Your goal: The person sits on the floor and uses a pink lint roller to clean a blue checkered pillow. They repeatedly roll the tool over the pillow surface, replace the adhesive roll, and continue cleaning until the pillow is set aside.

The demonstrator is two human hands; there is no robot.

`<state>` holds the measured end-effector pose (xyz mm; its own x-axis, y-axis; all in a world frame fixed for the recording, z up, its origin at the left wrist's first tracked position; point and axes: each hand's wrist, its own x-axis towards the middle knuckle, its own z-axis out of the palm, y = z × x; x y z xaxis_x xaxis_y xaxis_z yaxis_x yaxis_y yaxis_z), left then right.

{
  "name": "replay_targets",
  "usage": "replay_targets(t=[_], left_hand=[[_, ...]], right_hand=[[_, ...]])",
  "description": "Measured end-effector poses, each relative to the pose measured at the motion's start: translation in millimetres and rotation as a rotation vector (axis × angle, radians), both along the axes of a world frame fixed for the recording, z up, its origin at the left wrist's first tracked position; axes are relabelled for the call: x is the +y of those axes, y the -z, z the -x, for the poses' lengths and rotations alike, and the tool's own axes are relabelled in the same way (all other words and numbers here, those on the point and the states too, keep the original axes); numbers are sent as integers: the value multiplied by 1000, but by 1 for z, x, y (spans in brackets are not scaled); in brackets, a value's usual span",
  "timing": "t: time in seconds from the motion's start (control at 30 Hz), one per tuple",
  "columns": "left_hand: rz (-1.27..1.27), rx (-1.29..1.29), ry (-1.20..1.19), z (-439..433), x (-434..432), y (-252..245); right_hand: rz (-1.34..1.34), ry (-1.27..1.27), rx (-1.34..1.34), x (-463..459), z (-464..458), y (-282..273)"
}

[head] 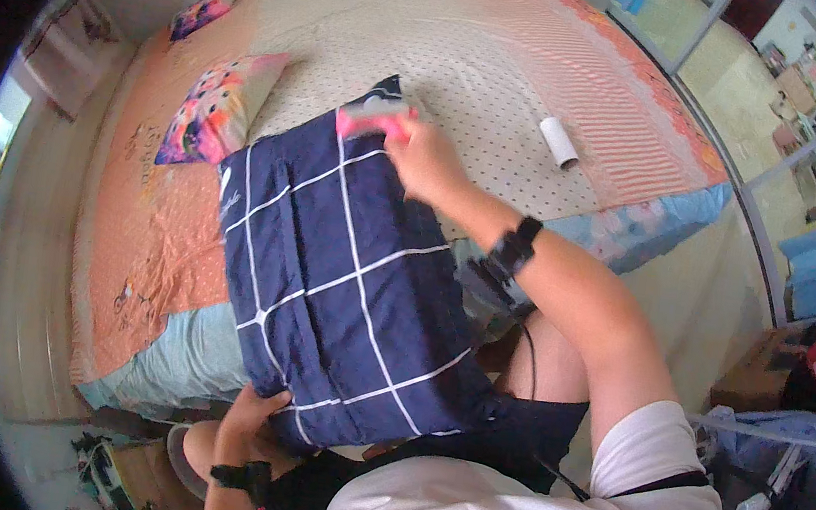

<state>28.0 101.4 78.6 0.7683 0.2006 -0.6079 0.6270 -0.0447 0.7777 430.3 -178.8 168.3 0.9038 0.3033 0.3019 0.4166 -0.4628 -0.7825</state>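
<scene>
A navy pillow (330, 276) with a white grid pattern lies over my lap, its far end resting on the bed. My right hand (423, 157) grips the pink handle of a lint roller (374, 121), whose pale head is at the pillow's far end. At the pillow's near left corner, my left hand (247, 410) holds the edge, thumb on top of the cloth. The fingers of that hand are hidden beneath it.
A white cylindrical roll (559, 142) lies on the dotted sheet (487, 90) to the right. Two colourful pillows (221, 109) (205, 11) rest on the bed's left side. Sliding glass doors (709, 131) run along the right. A cardboard box (753, 370) stands on the floor there.
</scene>
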Motion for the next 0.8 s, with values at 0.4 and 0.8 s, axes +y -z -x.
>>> replay_targets(t=[0.4, 0.8], left_hand=[[-164, -45, -199, -213, 134, -21], [234, -240, -291, -280, 91, -77]], right_hand=[[208, -489, 642, -175, 186, -72], [-147, -180, 588, -149, 162, -86]])
